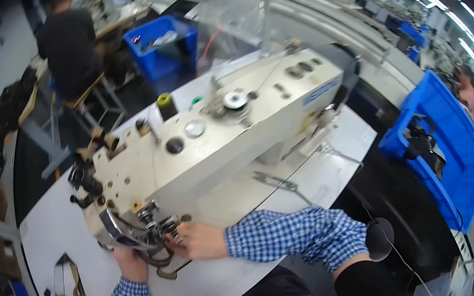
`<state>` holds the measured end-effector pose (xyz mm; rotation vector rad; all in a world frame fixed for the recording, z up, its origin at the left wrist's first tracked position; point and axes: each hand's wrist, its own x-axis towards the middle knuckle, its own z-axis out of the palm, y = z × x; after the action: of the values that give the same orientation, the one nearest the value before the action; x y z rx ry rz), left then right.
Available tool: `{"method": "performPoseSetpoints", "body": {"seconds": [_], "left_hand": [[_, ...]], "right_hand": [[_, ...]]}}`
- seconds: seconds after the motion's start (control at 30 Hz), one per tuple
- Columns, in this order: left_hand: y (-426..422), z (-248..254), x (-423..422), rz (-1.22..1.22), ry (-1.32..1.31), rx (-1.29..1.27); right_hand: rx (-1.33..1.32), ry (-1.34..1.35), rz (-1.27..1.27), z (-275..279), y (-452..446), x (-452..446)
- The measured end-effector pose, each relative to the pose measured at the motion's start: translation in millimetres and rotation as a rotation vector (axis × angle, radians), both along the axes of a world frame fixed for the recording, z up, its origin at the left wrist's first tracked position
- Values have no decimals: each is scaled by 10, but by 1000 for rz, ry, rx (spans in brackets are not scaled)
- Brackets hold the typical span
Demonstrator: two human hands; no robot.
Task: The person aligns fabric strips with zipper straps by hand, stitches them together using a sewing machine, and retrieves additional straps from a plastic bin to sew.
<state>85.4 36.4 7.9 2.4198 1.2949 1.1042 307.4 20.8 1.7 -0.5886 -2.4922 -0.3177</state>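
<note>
A large cream-coloured sewing machine stands diagonally across a white table. My right hand is at the needle end of its head, fingers curled in against the metal parts there. What those fingers grip, if anything, is too small to make out. Lower down, my left hand reaches in under the head, its fingers hidden behind the machine. Close below both hands, a dark piece with a tan edge shows on the table.
A metal hand tool, perhaps pliers, lies beside the machine arm. Dark and tan strips rest at the table's lower left. Blue bins stand right and behind. A seated person is at left, another person at far right.
</note>
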Motion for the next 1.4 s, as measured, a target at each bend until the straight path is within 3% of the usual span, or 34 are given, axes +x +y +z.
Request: {"method": "performPoseSetpoints", "body": {"seconds": [0.07,0.2,0.47,0.6,0.77,0.9,0.93,1.0,1.03,1.1,1.13,1.17,1.23,1.3,1.37,1.4], "left_hand": [[-43,30,96,30,-112,-62],[5,25,136,-10,-73,-73],[7,19,164,-129,-64,-1],[-46,26,137,-35,28,-3],[15,-64,29,-6,57,-56],[-164,189,68,139,-184,-102],[-187,223,40,167,-273,1],[-315,467,-65,171,-420,-62],[-386,581,-168,177,-317,39],[-549,864,-209,156,-466,-78],[-622,997,-303,84,-529,-318],[-670,1038,-362,71,-637,-535],[-736,1097,-462,-255,-966,-1007],[-813,1040,-401,-308,-1039,-1003],[-921,1096,-293,-401,-1163,-1040],[-970,1172,-251,-352,-1156,-1069]], "right_hand": [[-11,28,31,-28,15,14],[56,162,75,-159,62,-63],[-117,-26,50,-144,16,-77],[-30,44,37,-209,45,-49],[-140,79,82,-32,3,-21],[-260,222,294,-88,109,-43],[-311,349,383,-29,64,-49],[-779,465,372,85,-220,-22],[-1032,508,367,161,-389,19],[-1179,605,236,409,-577,149],[-1136,709,161,356,-550,137],[-1505,856,108,308,-548,179],[-1718,999,72,257,-454,217],[-1810,969,69,199,-389,250],[-1347,797,-130,181,-511,206],[-1092,650,-40,233,-577,160]]}}
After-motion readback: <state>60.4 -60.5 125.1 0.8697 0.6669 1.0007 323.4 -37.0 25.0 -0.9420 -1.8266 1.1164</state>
